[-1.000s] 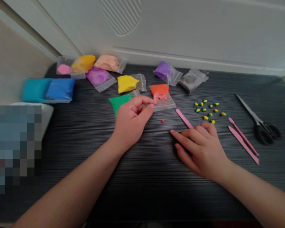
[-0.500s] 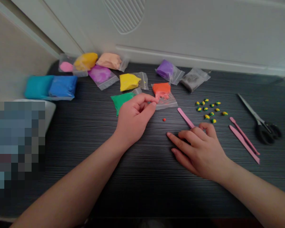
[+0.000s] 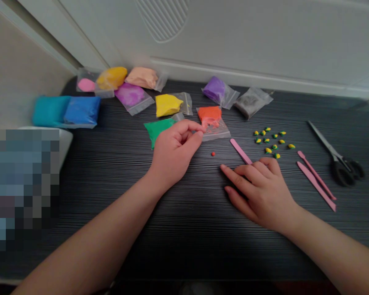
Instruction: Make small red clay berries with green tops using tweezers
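Observation:
My left hand [image 3: 175, 151] is closed, thumb and index fingertip pinched together at the left edge of the bag of orange clay [image 3: 209, 114]. What the pinch holds, if anything, is hidden. Beneath it a bag of green clay [image 3: 158, 129] is partly covered. A tiny red-orange clay ball [image 3: 213, 154] lies on the dark table between my hands. My right hand [image 3: 258, 190] is open, palm down, index finger and thumb stretched toward the ball. Its far fingers partly cover a pink flat modelling tool [image 3: 240, 150].
Several small yellow-and-green clay pieces [image 3: 274, 146] lie to the right. Beyond them are a pink modelling knife [image 3: 316, 185], a thin pink tool [image 3: 316, 175] and scissors [image 3: 335, 155]. Bagged clay, including yellow [image 3: 168, 105], purple [image 3: 214, 89] and blue [image 3: 82, 111], lines the back and left.
My right hand has shifted slightly right and away from me, its index finger still extended. My left hand has stayed almost in place, and the small ball lies where it was.

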{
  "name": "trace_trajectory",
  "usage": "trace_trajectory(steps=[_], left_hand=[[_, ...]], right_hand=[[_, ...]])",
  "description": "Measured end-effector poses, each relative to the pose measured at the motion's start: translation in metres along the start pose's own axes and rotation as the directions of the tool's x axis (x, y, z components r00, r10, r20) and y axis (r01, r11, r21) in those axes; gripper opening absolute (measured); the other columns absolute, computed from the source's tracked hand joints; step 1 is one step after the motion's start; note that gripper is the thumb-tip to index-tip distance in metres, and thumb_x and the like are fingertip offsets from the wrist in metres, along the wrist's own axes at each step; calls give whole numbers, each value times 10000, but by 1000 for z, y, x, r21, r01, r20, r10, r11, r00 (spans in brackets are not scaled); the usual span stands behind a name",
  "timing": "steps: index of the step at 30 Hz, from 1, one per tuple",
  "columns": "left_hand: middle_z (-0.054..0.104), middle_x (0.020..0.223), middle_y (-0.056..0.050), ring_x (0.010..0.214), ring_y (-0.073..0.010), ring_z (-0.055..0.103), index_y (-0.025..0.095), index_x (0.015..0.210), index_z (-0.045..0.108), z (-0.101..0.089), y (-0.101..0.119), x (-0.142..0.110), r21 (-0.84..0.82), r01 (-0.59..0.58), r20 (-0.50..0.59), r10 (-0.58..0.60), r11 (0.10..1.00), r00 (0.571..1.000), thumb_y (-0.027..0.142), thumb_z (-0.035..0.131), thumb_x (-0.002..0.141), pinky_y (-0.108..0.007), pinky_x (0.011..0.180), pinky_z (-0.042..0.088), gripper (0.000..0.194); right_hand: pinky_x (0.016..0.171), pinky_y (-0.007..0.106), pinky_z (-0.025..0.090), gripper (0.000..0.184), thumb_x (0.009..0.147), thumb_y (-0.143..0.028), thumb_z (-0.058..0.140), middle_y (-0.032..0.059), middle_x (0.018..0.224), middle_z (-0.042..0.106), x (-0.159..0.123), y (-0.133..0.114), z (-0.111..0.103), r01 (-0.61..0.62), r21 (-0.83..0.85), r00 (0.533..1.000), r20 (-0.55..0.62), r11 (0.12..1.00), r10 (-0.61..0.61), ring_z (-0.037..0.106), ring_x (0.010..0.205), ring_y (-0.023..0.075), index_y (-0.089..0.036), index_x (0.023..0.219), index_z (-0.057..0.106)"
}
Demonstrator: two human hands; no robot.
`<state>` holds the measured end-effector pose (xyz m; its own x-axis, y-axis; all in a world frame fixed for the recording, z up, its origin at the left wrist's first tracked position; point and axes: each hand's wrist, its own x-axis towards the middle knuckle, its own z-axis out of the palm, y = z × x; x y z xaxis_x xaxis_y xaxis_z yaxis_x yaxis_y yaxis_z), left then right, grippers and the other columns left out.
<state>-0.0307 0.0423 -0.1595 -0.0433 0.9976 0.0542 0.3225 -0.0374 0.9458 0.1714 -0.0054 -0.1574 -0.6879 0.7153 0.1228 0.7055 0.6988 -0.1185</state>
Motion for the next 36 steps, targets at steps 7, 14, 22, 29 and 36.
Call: trace_trajectory(steps=[7,14,22,29,36], left_hand=[[398,474,50,430,-79,341,197,780,611,0,-1,0,-12,-3,5,3,1000,1000,227,511,768,-229,413,246,105],[408,471,52,424,-79,355,197,775,617,1,0,0,-8,-2,-13,2,1000,1000,224,513,758,-232,420,252,109],[397,471,52,426,-76,349,192,783,618,0,0,0,-5,-9,1,9,1000,1000,213,513,764,-230,411,242,109],[400,467,54,424,-78,351,199,783,621,0,0,0,9,-10,-4,10,1000,1000,215,515,763,-232,408,241,109],[406,469,56,417,-70,353,188,784,621,1,-1,1,9,-34,-8,34,999,999,205,512,762,-224,403,241,112]], right_hand=[[746,369,322,323,803,-254,525,48,882,592,0,5,1,-91,126,988,-114,988,106,501,804,169,-194,1119,554],[760,371,294,299,798,-228,529,16,838,562,-1,8,-1,11,207,998,-69,978,3,487,748,134,-285,1086,586],[763,360,281,263,816,-209,526,5,816,569,-1,12,2,40,218,997,-70,975,-25,476,743,123,-302,1050,598],[771,359,285,250,808,-250,543,7,818,590,0,12,3,9,227,997,-79,974,9,494,738,125,-271,1052,594],[796,371,286,123,797,-285,551,4,810,612,1,6,-1,-50,248,996,-65,967,68,517,755,139,-223,884,611]])
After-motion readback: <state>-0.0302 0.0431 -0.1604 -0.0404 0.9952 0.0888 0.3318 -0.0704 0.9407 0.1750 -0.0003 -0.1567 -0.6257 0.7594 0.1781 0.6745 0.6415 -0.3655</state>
